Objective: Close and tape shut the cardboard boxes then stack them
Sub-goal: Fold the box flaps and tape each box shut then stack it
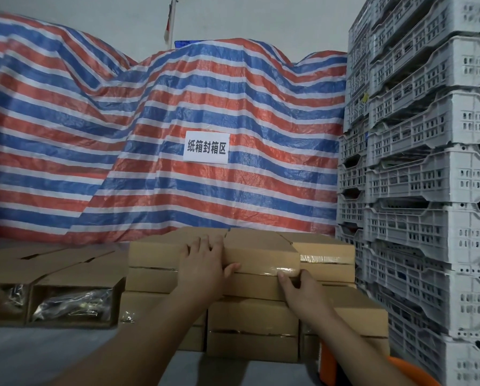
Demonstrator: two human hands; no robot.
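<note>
striped tarp (177, 121), white wall (261, 18), grey crates (428, 162), grey floor (38, 355)

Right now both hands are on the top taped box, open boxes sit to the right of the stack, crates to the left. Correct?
Not quite: sides are swapped. The head view shows open boxes left of the stack and crates right. Left hand and right hand are on the top taped box.
</note>
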